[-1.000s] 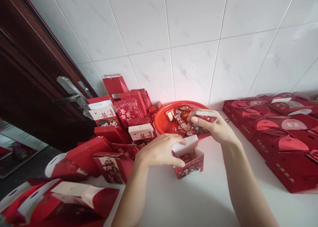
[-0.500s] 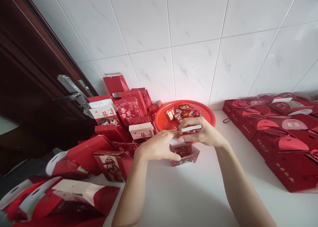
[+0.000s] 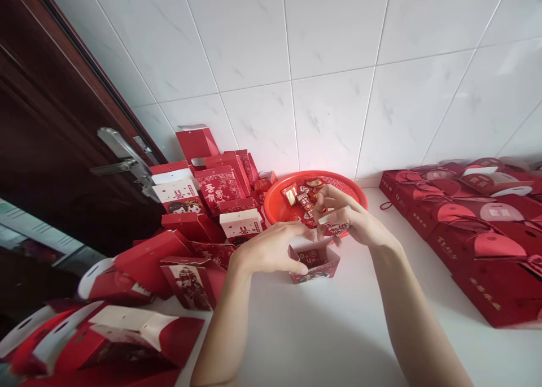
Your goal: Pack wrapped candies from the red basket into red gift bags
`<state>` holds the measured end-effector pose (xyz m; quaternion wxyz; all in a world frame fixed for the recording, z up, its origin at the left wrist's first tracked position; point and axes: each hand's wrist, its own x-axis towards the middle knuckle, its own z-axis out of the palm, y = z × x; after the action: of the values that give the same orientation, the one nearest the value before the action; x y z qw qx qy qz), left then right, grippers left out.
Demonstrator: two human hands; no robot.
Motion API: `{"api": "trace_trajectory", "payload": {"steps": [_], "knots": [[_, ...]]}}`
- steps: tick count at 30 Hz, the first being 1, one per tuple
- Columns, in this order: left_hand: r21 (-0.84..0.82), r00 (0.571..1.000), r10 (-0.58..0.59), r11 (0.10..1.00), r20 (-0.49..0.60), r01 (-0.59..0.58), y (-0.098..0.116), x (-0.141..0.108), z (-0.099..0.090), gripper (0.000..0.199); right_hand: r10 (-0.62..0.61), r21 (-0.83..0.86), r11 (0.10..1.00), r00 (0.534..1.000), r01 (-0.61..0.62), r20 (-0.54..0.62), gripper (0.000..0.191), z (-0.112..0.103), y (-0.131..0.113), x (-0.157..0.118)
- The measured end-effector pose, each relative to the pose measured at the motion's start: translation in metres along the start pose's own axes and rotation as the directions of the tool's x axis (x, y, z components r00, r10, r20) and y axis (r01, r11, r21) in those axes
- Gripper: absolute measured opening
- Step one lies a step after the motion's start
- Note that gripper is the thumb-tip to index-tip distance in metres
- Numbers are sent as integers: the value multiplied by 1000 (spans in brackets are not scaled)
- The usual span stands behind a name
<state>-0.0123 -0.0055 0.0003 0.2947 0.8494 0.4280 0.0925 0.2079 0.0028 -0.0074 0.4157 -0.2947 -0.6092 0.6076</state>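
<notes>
Left fingers hold an open red box while right fingers pinch a red packet.

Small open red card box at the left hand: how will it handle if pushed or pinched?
The small open-topped red printed card box is probably light for its size: its visible walls are thin. They'd likely flex if pinched, as the top is open. Pushed, it should slide rather than roll, being flat-sided on a smooth-looking white tabletop.

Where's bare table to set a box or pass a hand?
Widest: white table between the forearms, nearer than the small box. A strip also runs between the right forearm and gift boxes, back past the basket. Crowded: left, with red cartons, and around the small box, where left hand and right hand work.
</notes>
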Motion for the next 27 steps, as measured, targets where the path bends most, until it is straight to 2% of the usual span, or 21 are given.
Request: {"api": "trace_trajectory", "payload": {"steps": [3, 7, 9, 12, 15, 18, 21, 23, 27], "knots": [[24, 1000, -16, 1000, 19, 16, 0, 0, -2, 56, 20, 34, 999, 1000, -19, -9, 16, 0, 0, 0], [28, 999, -27, 999, 21, 27, 1, 0, -1, 61, -106, -61, 992, 993, 109, 55, 23, -1, -5, -1], [15, 999, 14, 1000, 42, -14, 4, 0, -1, 61, -135, -65, 988, 985, 142, 110, 24, -4, -6, -2], [-6, 995, 81, 997, 59, -81, 7, -1, -1, 59, -77, -97, 990, 977, 97, 197, 24, -12, -8, -5], [-33, 998, 61, 998, 35, -60, 7, -1, -2, 54, -39, -252, 962, 964, 108, 264, 24, -16, -11, -8], [-28, 999, 28, 999, 23, -28, 6, 0, -2, 52, -10, -471, 871, 963, 140, 268, 20, -15, -14, -9], [34, 1000, 9, 999, 26, -10, 5, -1, -1, 51, 7, -618, 773, 973, 141, 231, 15, -10, -16, -10], [69, 999, 16, 997, 32, -18, 6, -1, 0, 49, 30, -658, 740, 972, 137, 235, 16, -6, -17, -11], [72, 998, 20, 997, 57, -24, 9, -1, -1, 43, 138, -641, 758, 932, 118, 336, 30, 0, -19, -15]]}}
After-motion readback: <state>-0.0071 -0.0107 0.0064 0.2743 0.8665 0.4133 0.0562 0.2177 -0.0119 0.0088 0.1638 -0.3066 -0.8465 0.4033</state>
